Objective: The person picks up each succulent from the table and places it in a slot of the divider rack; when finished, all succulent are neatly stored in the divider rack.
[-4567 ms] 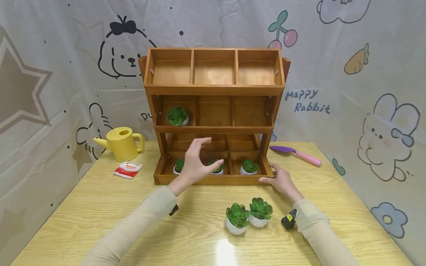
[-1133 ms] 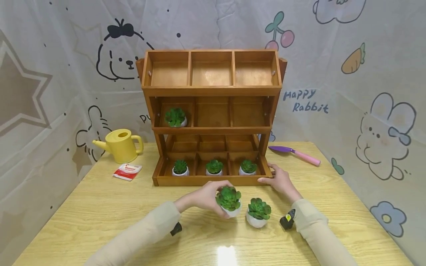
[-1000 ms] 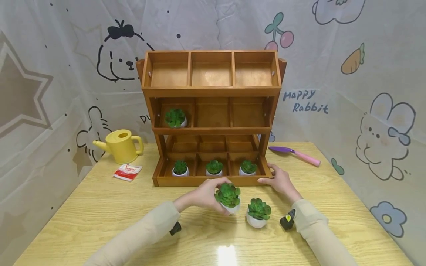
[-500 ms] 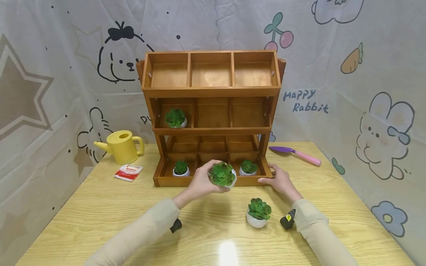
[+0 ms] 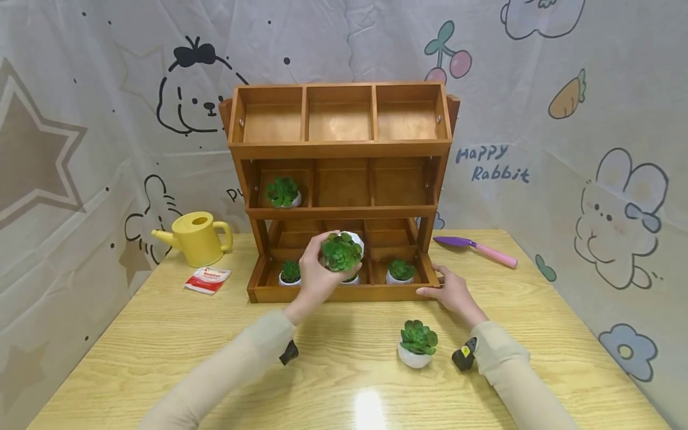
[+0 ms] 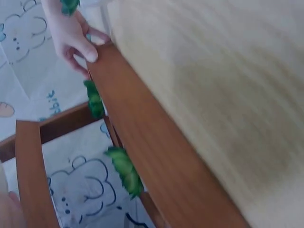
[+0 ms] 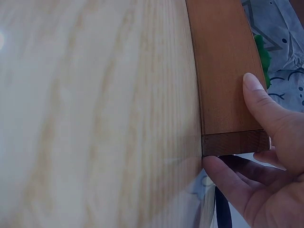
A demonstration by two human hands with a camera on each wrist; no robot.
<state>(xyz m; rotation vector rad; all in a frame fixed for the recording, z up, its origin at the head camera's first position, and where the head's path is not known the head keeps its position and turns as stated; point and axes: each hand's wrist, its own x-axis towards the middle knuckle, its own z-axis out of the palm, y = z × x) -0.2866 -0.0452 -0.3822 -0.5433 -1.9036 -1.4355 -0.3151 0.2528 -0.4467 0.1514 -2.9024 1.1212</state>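
In the head view my left hand (image 5: 317, 272) grips a potted succulent (image 5: 341, 252) by its white pot, tilted, in front of the wooden shelf's lower tiers. My right hand (image 5: 454, 292) holds the front right corner of the wooden shelf (image 5: 344, 292); the right wrist view shows thumb and fingers around that corner (image 7: 235, 141). Small potted plants sit in the bottom tier: one at right (image 5: 400, 272), one at left (image 5: 290, 273), and one in the middle partly hidden behind the left hand. Another succulent (image 5: 282, 192) stands in the middle tier's left compartment.
A potted succulent (image 5: 417, 344) stands on the table before the shelf. To the left are a yellow watering can (image 5: 197, 239) and a red-white packet (image 5: 207, 279). A purple trowel with a pink handle (image 5: 494, 254) lies at the right. Printed cloth hangs around the table.
My left hand has picked up one of the two succulents from the table and carried it up and leftward toward the shelf. My right hand stays on the shelf corner.
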